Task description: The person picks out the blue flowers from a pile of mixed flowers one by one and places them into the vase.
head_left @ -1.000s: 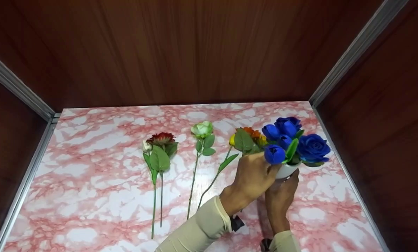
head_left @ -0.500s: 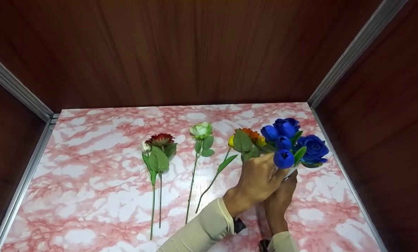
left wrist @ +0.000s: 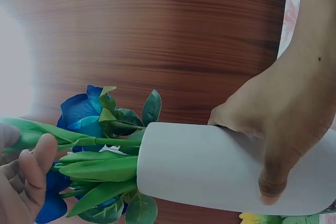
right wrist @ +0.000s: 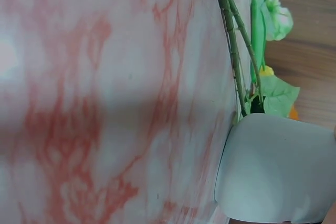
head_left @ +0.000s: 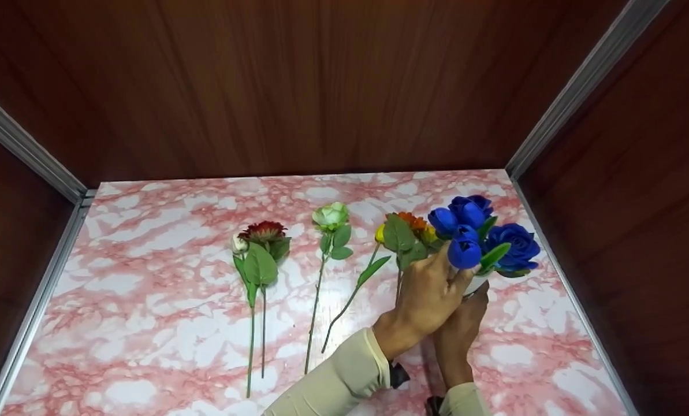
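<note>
My right hand (head_left: 462,320) grips the lower body of a white vase (left wrist: 197,163), thumb on one side and fingers behind it. A blue rose (head_left: 514,247) and several blue tulips rise from its mouth. At the rim, my left hand (head_left: 428,294) pinches the green stem (left wrist: 113,141) of one blue tulip (head_left: 464,254), whose bloom overlaps another behind it. The left fingertips (left wrist: 43,153) show just above the vase mouth in the left wrist view. Only the vase's side shows in the right wrist view; the right hand is mostly hidden there.
Flowers lie on the pink marbled table (head_left: 130,341): a dark red one (head_left: 264,231) with a white bud (head_left: 239,245), a pale green rose (head_left: 330,216), and orange (head_left: 413,221) and yellow blooms (head_left: 380,233) left of the vase. Brown panels (head_left: 298,86) enclose the back and sides.
My left hand has shifted slightly right, and the front tulip's bloom has moved right and come in front of another one. The right hand keeps its grip on the vase.
</note>
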`<state>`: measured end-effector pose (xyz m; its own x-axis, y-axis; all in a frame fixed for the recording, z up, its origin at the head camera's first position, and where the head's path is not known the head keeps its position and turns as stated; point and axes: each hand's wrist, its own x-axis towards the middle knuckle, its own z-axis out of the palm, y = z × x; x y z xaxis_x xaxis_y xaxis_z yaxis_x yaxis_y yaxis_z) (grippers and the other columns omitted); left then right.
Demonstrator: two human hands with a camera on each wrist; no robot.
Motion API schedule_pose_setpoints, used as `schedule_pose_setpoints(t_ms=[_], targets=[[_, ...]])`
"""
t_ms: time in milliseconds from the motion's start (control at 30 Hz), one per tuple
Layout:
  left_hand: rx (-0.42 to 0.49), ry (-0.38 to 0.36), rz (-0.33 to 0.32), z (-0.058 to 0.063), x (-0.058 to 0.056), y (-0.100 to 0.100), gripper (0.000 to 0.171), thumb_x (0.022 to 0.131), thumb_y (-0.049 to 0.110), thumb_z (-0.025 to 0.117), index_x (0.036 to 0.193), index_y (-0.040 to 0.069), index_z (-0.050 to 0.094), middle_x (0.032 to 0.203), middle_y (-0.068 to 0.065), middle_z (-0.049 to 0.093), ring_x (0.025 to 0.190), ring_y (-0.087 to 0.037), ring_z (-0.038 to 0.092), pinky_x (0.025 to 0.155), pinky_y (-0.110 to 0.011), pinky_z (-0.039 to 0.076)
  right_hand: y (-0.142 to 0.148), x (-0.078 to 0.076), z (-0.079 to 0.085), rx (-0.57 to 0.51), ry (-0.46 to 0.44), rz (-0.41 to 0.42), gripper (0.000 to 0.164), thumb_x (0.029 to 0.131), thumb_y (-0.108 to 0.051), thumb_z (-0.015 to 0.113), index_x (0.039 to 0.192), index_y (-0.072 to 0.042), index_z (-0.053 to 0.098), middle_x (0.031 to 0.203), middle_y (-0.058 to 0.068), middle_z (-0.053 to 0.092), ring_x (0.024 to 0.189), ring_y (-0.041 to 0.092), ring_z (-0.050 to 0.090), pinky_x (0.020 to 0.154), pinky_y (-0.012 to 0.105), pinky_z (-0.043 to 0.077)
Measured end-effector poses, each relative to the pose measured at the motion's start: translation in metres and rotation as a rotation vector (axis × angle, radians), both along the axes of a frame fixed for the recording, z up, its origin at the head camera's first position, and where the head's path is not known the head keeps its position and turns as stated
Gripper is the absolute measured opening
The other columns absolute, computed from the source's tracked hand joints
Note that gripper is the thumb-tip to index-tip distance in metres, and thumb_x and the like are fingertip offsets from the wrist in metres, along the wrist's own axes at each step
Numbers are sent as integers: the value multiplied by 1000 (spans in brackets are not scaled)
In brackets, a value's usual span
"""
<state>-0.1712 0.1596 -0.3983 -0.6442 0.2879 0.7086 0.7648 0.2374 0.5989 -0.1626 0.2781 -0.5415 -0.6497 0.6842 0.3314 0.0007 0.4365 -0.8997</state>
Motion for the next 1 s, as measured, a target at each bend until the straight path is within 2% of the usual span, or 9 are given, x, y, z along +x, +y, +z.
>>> schedule_pose_setpoints(t_ms=[100, 233, 433, 567, 667, 733, 800, 900, 1000], targets=[[-28, 19, 16, -1, -2, 0, 22, 96, 26, 59, 103, 6, 58, 61, 2, 49, 56, -10, 56, 51, -20, 42, 1, 0, -1, 88, 70, 18, 38, 98, -20, 56, 130, -1, 49, 101, 9, 65, 96, 18, 60, 83, 36, 44], [-2, 21, -38, -4, -5, 3, 18, 96, 25, 59, 100, 7, 62, 70, 1, 56, 64, -10, 58, 59, -17, 44, 0, -1, -1, 199, 158, 31, 34, 92, 1, 59, 125, 4, 51, 95, 12, 64, 91, 21, 59, 81, 34, 44], [26, 36, -17, -8, -7, 8, 9, 92, 18, 65, 92, 8, 65, 76, 1, 57, 64, -7, 52, 60, -13, 41, -2, -3, 1, 220, 94, -11, 32, 91, 5, 55, 122, 11, 48, 91, 21, 62, 88, 32, 58, 79, 43, 43], [4, 36, 15, -9, -8, 9, 5, 87, 12, 69, 86, 9, 65, 76, 1, 54, 64, -7, 51, 60, -12, 40, -3, -4, 0, 103, 111, 16, 30, 93, 4, 53, 122, 8, 49, 90, 16, 62, 88, 25, 58, 79, 33, 44], [-4, 30, 40, -9, -8, 10, 8, 84, 11, 71, 83, 10, 64, 75, 2, 53, 63, -6, 51, 58, -12, 39, -4, -6, 1, -161, 243, 116, 25, 96, 3, 49, 120, 7, 51, 90, 16, 62, 87, 21, 58, 77, 28, 45], [-6, 26, 56, -10, -8, 11, 9, 83, 11, 72, 81, 10, 63, 74, 2, 53, 63, -6, 50, 57, -13, 38, -4, -6, 2, -188, 255, 131, 24, 97, 4, 47, 120, 6, 51, 92, 16, 62, 89, 20, 58, 78, 25, 45], [-7, 23, 66, -10, -8, 12, 8, 83, 11, 72, 81, 10, 64, 75, 3, 56, 64, -6, 53, 58, -13, 40, -4, -7, 1, -145, 231, 131, 26, 96, 6, 46, 121, 9, 50, 93, 19, 62, 91, 23, 57, 80, 29, 45], [-12, 24, 73, -12, -8, 14, 8, 82, 12, 73, 83, 10, 66, 76, 2, 60, 67, -8, 57, 60, -14, 43, -4, -5, 0, 188, 78, 10, 32, 92, 8, 52, 124, 12, 47, 94, 21, 63, 93, 28, 57, 84, 35, 43], [-20, 30, 82, -16, -9, 15, 8, 80, 11, 75, 85, 10, 68, 77, 2, 63, 70, -9, 61, 62, -16, 46, -4, -3, -1, 145, 106, 13, 32, 92, 7, 54, 123, 11, 49, 93, 20, 64, 91, 28, 59, 82, 36, 45]])
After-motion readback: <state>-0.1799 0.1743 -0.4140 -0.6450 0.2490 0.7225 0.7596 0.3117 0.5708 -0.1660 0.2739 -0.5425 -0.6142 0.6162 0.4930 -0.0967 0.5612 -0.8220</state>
